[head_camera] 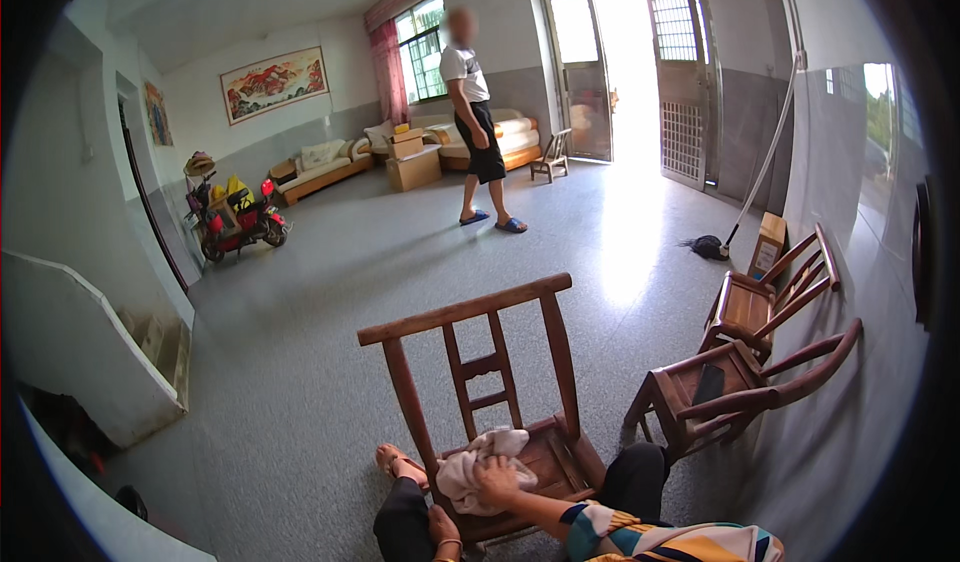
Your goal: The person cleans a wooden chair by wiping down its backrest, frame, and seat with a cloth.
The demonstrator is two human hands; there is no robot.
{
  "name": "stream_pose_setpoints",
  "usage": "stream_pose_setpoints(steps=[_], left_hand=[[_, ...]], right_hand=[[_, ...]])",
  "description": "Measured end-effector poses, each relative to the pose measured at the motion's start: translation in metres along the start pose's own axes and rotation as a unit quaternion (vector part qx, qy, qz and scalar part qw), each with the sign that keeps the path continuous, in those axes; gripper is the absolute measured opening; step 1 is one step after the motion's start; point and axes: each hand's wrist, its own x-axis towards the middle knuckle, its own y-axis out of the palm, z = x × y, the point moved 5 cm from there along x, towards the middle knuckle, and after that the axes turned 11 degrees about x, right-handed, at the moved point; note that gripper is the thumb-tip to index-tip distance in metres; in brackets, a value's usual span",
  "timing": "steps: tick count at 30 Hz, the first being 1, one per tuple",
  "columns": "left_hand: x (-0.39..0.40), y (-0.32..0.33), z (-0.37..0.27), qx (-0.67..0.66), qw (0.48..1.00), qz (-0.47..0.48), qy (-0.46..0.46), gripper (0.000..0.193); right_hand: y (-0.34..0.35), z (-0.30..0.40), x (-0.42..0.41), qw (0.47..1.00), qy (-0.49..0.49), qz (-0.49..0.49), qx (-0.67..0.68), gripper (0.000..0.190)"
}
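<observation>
My right hand (497, 481) lies on a crumpled pale cloth (459, 482), its fingers pressed into the folds. The cloth rests on the seat of a dark wooden chair (559, 453), towards the seat's left side. The chair stands between my knees, its backrest on the side away from me. My left hand (444, 526), with a bangle at the wrist, is beside the chair's near left corner and my left leg; its fingers are partly hidden, and whether it touches the chair cannot be told.
Two more wooden chairs (731, 382) stand by the right wall, the nearer with a dark flat object (708, 384) on its seat. Beyond them are a cardboard box (767, 245) and a mop (706, 247). A person (472, 104) stands across the room; an electric scooter (238, 224) is at left.
</observation>
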Motion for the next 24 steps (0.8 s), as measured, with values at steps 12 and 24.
stream_pose_setpoints(steps=[12, 24], left_hand=[[0.007, 0.002, 0.003, -0.073, 0.996, 0.035, 0.036, 0.063], [-0.012, -0.014, -0.022, 0.044, 0.999, 0.008, 0.028, 0.063]], right_hand=[[-0.03, -0.041, -0.079, 0.931, -0.267, 0.244, -0.045, 0.064], [-0.326, -0.092, 0.039, 0.954, -0.101, -0.272, -0.072, 0.069]])
